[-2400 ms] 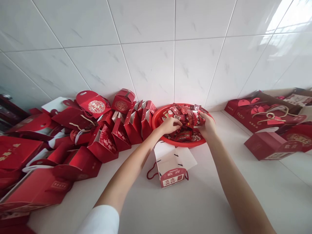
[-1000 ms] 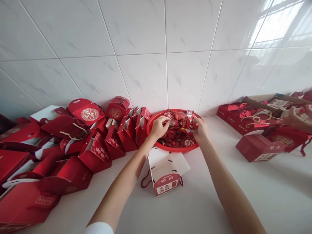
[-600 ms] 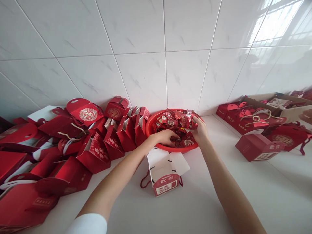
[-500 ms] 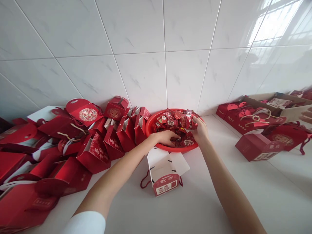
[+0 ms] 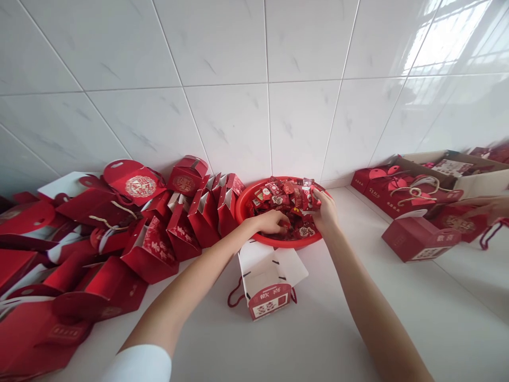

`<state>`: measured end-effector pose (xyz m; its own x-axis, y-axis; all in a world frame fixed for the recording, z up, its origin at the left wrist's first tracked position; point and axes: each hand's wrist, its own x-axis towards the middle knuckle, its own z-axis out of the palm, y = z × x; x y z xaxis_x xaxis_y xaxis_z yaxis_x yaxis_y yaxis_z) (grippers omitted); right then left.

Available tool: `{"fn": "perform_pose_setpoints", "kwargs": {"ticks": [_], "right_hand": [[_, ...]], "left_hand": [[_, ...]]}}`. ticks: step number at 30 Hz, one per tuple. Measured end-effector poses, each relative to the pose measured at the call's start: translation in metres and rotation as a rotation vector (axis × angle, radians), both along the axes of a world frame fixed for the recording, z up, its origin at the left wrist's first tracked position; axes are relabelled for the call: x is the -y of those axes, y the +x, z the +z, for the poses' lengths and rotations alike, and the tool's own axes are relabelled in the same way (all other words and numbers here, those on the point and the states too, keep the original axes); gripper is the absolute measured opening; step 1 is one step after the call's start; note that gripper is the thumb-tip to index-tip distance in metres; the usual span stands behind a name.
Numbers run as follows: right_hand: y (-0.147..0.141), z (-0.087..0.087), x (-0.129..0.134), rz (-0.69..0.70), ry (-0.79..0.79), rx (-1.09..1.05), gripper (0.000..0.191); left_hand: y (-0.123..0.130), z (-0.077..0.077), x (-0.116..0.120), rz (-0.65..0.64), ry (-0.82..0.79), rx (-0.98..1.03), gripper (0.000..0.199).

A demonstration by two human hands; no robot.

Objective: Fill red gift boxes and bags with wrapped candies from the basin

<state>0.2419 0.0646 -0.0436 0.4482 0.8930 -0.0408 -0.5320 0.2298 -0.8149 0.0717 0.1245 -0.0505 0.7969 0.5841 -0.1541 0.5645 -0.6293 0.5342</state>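
A round red plastic basin [image 5: 240,212] full of small red wrapped candies [image 5: 277,200] stands against the wall. My left hand [image 5: 272,222] is over the basin's left front, its fingers curled in on a small red wrapped candy, mostly hidden by them. At the right rim, my right hand [image 5: 326,210] pinches a red wrapped candy [image 5: 308,199] between thumb and fingers. Directly before the basin, an open gift box [image 5: 271,301] shows its white inside, flaps spread and dark red cord handles at its sides. No candy is visible in it.
Many red gift boxes [image 5: 153,249] crowd the left side, several with tops open. To the right stand a closed red box [image 5: 419,237] and a large carton [image 5: 376,193] holding more boxes. Another person's hand [image 5: 491,208] reaches in from the right edge. White tiles [image 5: 226,127] form the wall behind.
My left fingers have drawn together and lifted slightly among the candies. My right hand stays nearly where it was. At right, the other person's hand has come down to a red box.
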Motion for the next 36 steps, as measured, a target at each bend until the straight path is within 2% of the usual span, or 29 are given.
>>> {"fn": "perform_pose_setpoints", "kwargs": {"ticks": [4, 9, 15, 19, 22, 26, 29, 31, 36], "right_hand": [[-0.001, 0.003, 0.001, 0.003, -0.001, -0.020, 0.017], [-0.001, 0.003, 0.001, 0.036, 0.016, -0.054, 0.019], [0.001, 0.001, 0.000, 0.080, 0.023, -0.084, 0.018], [0.002, 0.000, -0.001, 0.066, 0.017, -0.086, 0.018], [0.002, 0.000, -0.001, 0.075, 0.021, -0.084, 0.017], [0.002, 0.000, 0.001, 0.073, 0.029, -0.077, 0.017], [0.003, -0.001, 0.002, 0.108, 0.029, -0.073, 0.019], [0.003, -0.001, 0.003, 0.140, 0.037, -0.071, 0.021], [-0.003, 0.008, 0.012, 0.241, 0.078, 0.016, 0.025]], "left_hand": [[-0.001, 0.003, 0.003, 0.058, 0.003, 0.040, 0.018], [0.001, 0.005, 0.005, 0.055, -0.010, 0.019, 0.027], [0.001, 0.005, 0.005, 0.068, 0.041, 0.027, 0.014], [0.000, 0.004, 0.002, 0.135, 0.093, 0.103, 0.018], [-0.002, 0.004, -0.002, 0.188, 0.103, 0.245, 0.027], [-0.006, 0.007, -0.002, 0.308, -0.010, 0.624, 0.036], [-0.016, 0.014, 0.010, 0.330, -0.125, 0.809, 0.036], [-0.027, 0.021, 0.025, 0.312, -0.181, 0.858, 0.033], [-0.063, 0.041, 0.073, 0.222, -0.230, 0.754, 0.021]]}}
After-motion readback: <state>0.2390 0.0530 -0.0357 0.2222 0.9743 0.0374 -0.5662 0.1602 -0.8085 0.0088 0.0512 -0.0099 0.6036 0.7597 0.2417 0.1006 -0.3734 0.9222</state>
